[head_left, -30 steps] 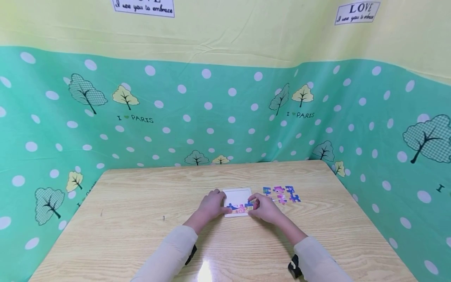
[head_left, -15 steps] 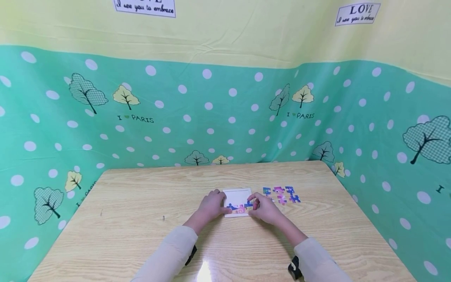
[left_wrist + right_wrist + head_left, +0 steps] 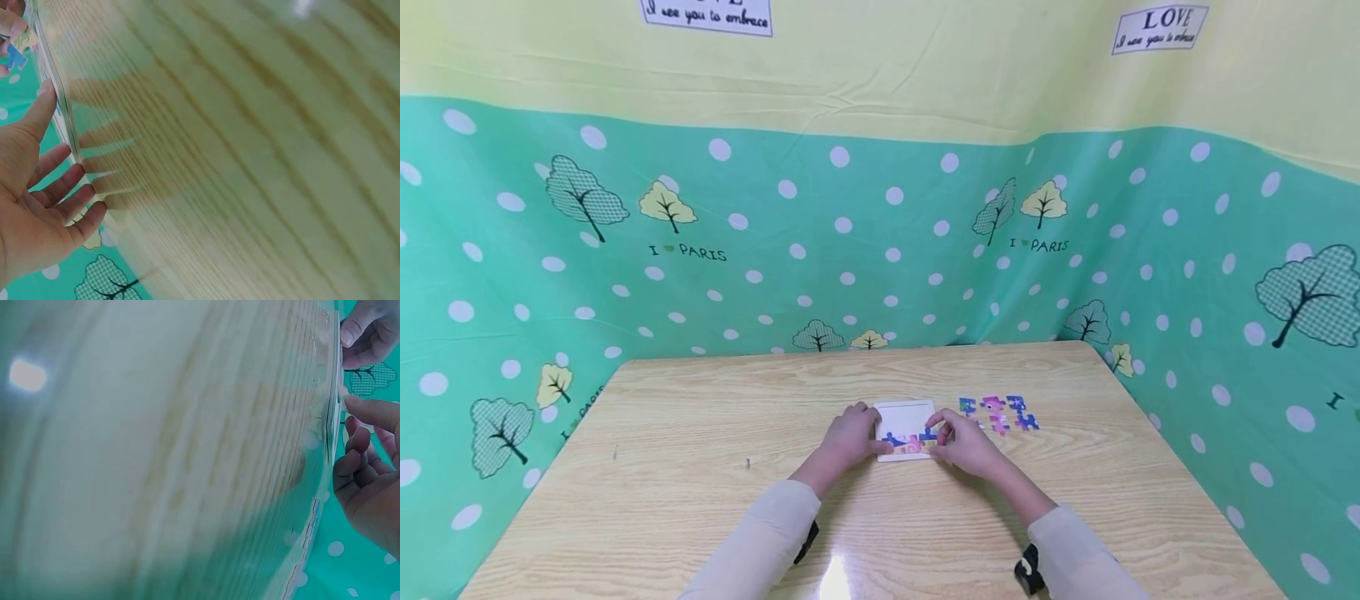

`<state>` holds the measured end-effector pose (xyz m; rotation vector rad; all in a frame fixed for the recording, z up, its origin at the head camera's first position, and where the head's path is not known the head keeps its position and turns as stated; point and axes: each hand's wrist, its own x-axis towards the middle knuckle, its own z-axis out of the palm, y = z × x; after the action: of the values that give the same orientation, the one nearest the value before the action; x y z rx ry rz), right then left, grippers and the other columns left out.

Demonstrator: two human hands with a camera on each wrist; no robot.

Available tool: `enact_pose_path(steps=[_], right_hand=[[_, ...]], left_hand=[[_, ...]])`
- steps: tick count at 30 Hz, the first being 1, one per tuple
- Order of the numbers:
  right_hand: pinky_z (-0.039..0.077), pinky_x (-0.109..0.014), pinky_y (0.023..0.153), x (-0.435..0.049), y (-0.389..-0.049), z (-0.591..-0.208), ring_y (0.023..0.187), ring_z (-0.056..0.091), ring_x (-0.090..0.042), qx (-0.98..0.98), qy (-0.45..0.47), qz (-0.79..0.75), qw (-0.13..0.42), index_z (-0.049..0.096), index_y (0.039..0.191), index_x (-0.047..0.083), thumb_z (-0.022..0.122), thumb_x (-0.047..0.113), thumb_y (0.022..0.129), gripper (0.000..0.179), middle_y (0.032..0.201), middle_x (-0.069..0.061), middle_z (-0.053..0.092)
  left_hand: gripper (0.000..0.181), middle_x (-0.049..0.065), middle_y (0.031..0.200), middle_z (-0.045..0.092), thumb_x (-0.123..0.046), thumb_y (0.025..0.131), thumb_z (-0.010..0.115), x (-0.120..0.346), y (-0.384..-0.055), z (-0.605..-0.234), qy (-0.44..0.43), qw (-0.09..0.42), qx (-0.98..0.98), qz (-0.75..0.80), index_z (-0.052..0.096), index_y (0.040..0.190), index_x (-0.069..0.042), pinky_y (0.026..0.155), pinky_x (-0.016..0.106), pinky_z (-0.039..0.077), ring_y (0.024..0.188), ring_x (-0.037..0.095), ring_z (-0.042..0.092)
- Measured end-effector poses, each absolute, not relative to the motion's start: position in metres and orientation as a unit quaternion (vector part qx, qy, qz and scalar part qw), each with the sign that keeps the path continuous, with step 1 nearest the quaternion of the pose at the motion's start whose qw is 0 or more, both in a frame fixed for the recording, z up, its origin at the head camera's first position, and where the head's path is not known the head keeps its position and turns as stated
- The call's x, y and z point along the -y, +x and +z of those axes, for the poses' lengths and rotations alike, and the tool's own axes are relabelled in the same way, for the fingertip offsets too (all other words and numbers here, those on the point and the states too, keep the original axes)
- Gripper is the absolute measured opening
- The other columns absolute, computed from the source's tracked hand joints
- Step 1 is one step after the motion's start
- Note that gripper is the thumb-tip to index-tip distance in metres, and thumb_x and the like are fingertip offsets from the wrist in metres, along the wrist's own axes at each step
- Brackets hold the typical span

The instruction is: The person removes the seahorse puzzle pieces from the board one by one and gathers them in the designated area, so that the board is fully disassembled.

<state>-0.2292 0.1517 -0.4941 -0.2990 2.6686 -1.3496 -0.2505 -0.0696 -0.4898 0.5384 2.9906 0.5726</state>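
Note:
A small white puzzle tray point(image 3: 906, 417) lies on the table, with joined puzzle pieces point(image 3: 912, 444) along its near side. My left hand point(image 3: 850, 435) holds the tray by its left side, thumb on the near left corner and fingers along the edge. In the left wrist view, the thumb of the left hand point(image 3: 37, 200) touches the tray rim. Over the tray's right side, my right hand point(image 3: 964, 445) pinches a blue puzzle piece point(image 3: 929, 433). That blue piece point(image 3: 17, 57) shows tilted under the fingertips in the left wrist view. The right hand point(image 3: 375, 462) has its other fingers curled.
Several loose puzzle pieces point(image 3: 994, 405), pink and blue, lie to the right of the tray. The wooden table point(image 3: 700, 467) meets a green and yellow curtain point(image 3: 850, 250) at the back and right. Black bands point(image 3: 1028, 571) sit at both wrists.
The blue piece under my right fingertips has shifted very slightly within the tray. The left hand, tray and loose pieces stay in place.

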Motion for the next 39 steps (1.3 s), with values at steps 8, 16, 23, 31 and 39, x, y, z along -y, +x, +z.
enact_pose_path(steps=[8, 16, 23, 31, 39], right_hand=[[0.048, -0.024, 0.049, -0.155, -0.229, -0.495, 0.059, 0.050, -0.014, -0.875, -0.121, -0.463, 0.069, 0.056, 0.108, 0.010, 0.068, 0.000, 0.079, 0.033, 0.079, -0.006, 0.054], [0.047, -0.023, 0.052, -0.158, -0.230, -0.495, 0.062, 0.050, -0.013, -0.869, -0.123, -0.474, 0.074, 0.056, 0.110, 0.009, 0.068, 0.002, 0.079, 0.033, 0.081, -0.006, 0.055], [0.045, -0.021, 0.053, -0.162, -0.231, -0.496, 0.066, 0.050, -0.014, -0.866, -0.121, -0.479, 0.072, 0.058, 0.111, 0.009, 0.064, 0.005, 0.084, 0.028, 0.083, -0.007, 0.056], [0.047, -0.022, 0.053, -0.167, -0.230, -0.493, 0.065, 0.052, -0.015, -0.869, -0.097, -0.480, 0.068, 0.060, 0.112, 0.011, 0.063, 0.007, 0.085, 0.027, 0.084, -0.007, 0.057], [0.045, -0.022, 0.054, -0.176, -0.230, -0.492, 0.065, 0.052, -0.015, -0.870, -0.083, -0.480, 0.068, 0.060, 0.112, 0.011, 0.063, 0.006, 0.086, 0.027, 0.084, -0.008, 0.057]], left_hand=[[0.052, 0.006, 0.098, 0.056, -0.044, 0.074, 0.075, 0.070, -0.253, -0.491, 0.172, 0.025, -0.968, 0.180, 0.062, 0.107, -0.007, 0.084, 0.041, 0.048, 0.088, 0.020, 0.050], [0.052, 0.007, 0.098, 0.057, -0.043, 0.074, 0.075, 0.069, -0.251, -0.490, 0.170, 0.029, -0.968, 0.183, 0.062, 0.108, -0.006, 0.084, 0.042, 0.048, 0.088, 0.021, 0.051], [0.052, 0.007, 0.099, 0.057, -0.043, 0.074, 0.075, 0.069, -0.251, -0.489, 0.169, 0.031, -0.968, 0.183, 0.062, 0.108, -0.006, 0.086, 0.043, 0.048, 0.089, 0.022, 0.052], [0.053, 0.007, 0.099, 0.057, -0.045, 0.073, 0.075, 0.070, -0.252, -0.492, 0.175, 0.025, -0.968, 0.178, 0.062, 0.108, -0.007, 0.085, 0.043, 0.048, 0.089, 0.022, 0.052], [0.053, 0.007, 0.099, 0.057, -0.045, 0.074, 0.075, 0.070, -0.253, -0.494, 0.179, 0.025, -0.967, 0.178, 0.061, 0.108, -0.007, 0.085, 0.043, 0.048, 0.090, 0.022, 0.052]])
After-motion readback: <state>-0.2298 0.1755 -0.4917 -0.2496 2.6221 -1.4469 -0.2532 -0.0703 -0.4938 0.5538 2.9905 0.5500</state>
